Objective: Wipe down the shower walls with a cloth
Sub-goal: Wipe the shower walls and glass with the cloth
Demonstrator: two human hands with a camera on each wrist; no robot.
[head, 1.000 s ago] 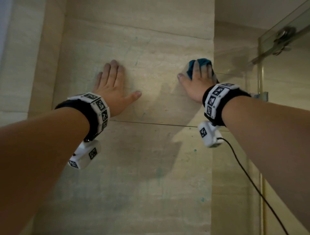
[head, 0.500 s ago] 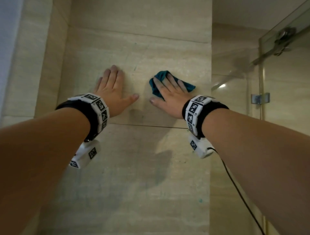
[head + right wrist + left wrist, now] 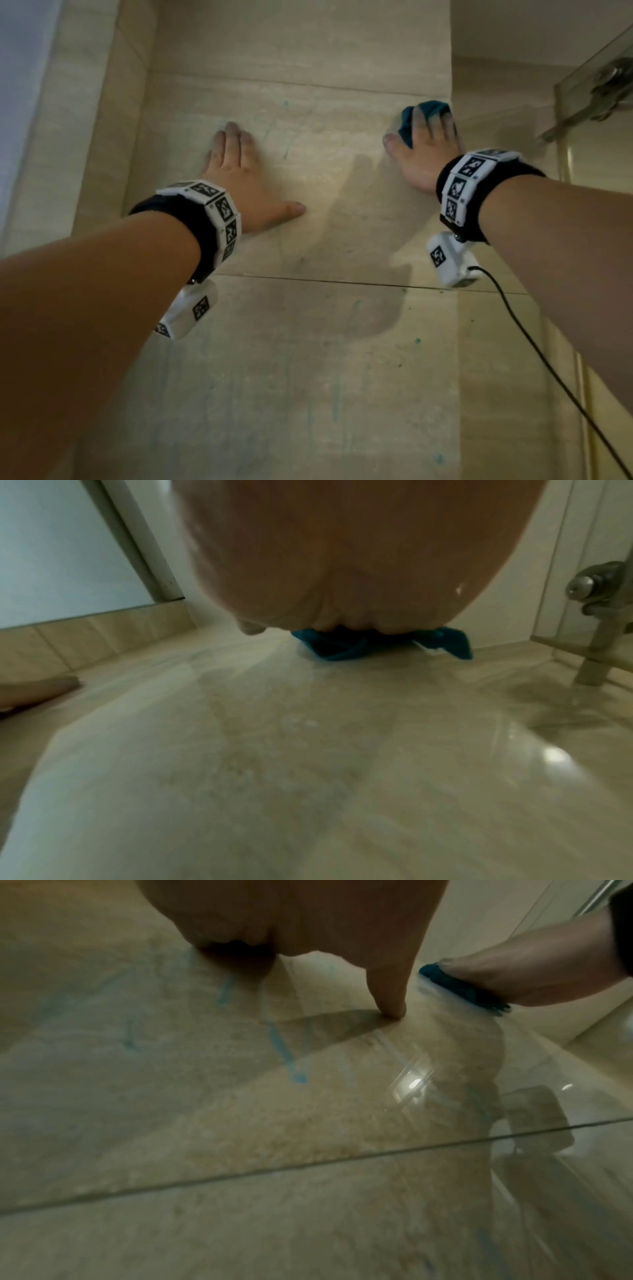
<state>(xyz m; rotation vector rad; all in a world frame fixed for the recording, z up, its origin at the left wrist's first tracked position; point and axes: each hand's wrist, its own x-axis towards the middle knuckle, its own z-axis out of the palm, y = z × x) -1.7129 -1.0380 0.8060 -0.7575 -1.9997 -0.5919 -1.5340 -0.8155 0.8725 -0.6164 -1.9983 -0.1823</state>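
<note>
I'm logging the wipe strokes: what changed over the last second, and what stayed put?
The right hand slid the teal cloth left toward the left hand, then back right to the wall's right edge near the glass panel. It kept pressing the cloth flat. The left hand stayed flat on the wall, unmoved.

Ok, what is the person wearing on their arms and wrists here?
Both forearms are bare, no sleeves. Each wrist carries a black band ringed with white square tiles printed with black-and-white markers, plus a white camera block hanging beneath. A black cable trails from the right one.
</note>
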